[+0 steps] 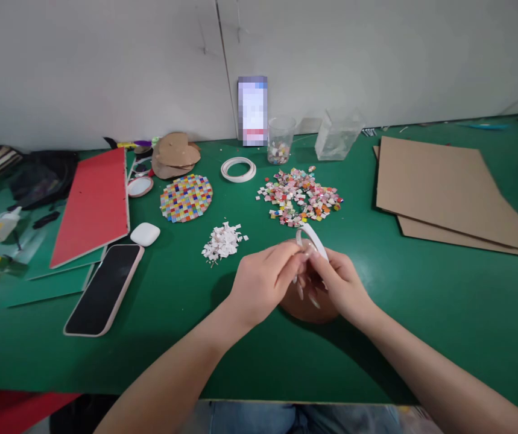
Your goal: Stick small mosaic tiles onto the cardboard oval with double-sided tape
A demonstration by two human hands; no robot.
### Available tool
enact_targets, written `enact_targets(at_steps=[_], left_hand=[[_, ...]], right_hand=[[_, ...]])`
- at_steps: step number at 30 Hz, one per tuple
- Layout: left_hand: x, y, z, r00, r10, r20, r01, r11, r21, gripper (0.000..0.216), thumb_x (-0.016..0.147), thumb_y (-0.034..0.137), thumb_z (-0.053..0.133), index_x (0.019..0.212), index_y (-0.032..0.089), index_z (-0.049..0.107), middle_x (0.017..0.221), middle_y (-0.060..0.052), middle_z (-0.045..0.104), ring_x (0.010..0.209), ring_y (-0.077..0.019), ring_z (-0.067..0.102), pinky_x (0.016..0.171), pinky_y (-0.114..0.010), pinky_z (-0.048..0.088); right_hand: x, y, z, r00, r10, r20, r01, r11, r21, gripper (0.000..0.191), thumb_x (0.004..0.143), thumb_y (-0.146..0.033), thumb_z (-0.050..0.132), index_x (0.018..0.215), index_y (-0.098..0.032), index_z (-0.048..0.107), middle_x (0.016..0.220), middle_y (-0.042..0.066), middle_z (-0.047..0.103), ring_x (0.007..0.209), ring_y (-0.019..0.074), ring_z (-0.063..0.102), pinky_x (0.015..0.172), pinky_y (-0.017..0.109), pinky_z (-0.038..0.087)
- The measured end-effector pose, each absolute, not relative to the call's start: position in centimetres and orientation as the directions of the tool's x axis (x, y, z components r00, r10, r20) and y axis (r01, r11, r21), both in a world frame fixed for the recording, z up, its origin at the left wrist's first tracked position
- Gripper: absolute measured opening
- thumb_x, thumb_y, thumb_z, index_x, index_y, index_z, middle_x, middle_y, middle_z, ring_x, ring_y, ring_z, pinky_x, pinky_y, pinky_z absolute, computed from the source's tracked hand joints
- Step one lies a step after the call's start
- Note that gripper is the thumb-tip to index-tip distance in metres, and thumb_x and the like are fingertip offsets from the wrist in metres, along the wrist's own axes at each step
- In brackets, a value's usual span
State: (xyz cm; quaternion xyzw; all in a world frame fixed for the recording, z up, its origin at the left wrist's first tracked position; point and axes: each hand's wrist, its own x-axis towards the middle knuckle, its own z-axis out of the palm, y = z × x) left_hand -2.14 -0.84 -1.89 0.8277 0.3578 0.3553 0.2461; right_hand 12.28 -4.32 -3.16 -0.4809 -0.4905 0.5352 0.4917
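Note:
Both my hands meet near the front middle of the green table. My left hand is closed in a pinch, its fingertips against those of my right hand. Between them is a curled white strip of tape, which loops up above the fingers. The fingers hide how much of the strip lies lower down. Beneath my hands is a round brown cardboard disc, partly covered by them. Close by on the left lies a heap of small white scraps. Beyond my hands spreads a pile of colourful small mosaic tiles.
A white tape roll, a mosaic-covered disc and cardboard rounds lie farther back. Phones, a red board, a plastic cup, a clear box and cardboard sheets stand around.

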Motion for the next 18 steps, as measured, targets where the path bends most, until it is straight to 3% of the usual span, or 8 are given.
enact_targets(at_steps=[3,8,10,14,18], left_hand=[[-2.4,-0.2,-1.5,0.312,0.866,0.391,0.417,-0.495,0.762,0.017,0.089,0.024,0.048,0.082,0.017,0.062,0.072,-0.002,0.067,0.064,-0.0112,0.062,0.06,-0.02,0.046],[-2.9,1.4,-1.1,0.295,0.954,0.044,0.207,-0.108,0.972,0.024,0.087,0.034,0.051,0.079,0.015,0.064,0.063,-0.001,0.064,0.057,-0.0105,0.062,0.05,-0.017,0.046],[-3.1,1.8,-1.1,0.314,0.949,-0.04,0.146,-0.006,0.989,0.023,0.086,0.033,0.052,0.085,0.014,0.065,0.061,-0.001,0.062,0.054,-0.0096,0.06,0.048,-0.017,0.045],[-3.3,2.2,-1.0,0.347,0.93,-0.121,0.104,0.09,0.991,0.023,0.086,0.026,0.05,0.1,0.013,0.063,0.058,0.001,0.06,0.05,-0.0083,0.056,0.048,-0.017,0.045],[-3.4,2.0,-0.5,0.41,0.895,-0.177,0.113,0.143,0.983,0.028,0.086,0.025,0.051,0.109,0.013,0.062,0.053,0.003,0.058,0.045,-0.0072,0.052,0.044,-0.016,0.042]], right_hand=[[12.8,-4.5,-3.1,-0.136,0.991,-0.011,-0.174,-0.035,-0.984,0.04,0.09,-0.049,0.04,0.074,-0.017,0.057,0.055,-0.001,0.054,0.042,0.0088,0.047,0.038,0.019,0.036],[13.3,-4.7,-2.3,-0.264,0.964,0.043,-0.075,0.024,-0.997,0.05,0.094,-0.05,0.03,0.079,-0.016,0.063,0.062,0.002,0.059,0.054,0.0115,0.053,0.053,0.023,0.044],[13.2,-4.8,-2.0,-0.282,0.959,0.035,-0.001,0.036,-0.999,0.051,0.095,-0.048,0.029,0.079,-0.016,0.065,0.056,0.001,0.057,0.05,0.0106,0.052,0.052,0.023,0.043],[13.2,-4.9,-2.0,-0.292,0.956,0.024,0.056,0.042,-0.998,0.056,0.093,-0.051,0.031,0.071,-0.014,0.066,0.04,-0.003,0.046,0.033,0.0069,0.041,0.036,0.02,0.032],[13.3,-4.7,-2.3,-0.191,0.98,0.057,0.049,0.068,-0.996,0.055,0.09,-0.054,0.037,0.06,-0.015,0.062,0.037,-0.004,0.045,0.03,0.0059,0.039,0.032,0.018,0.029]])
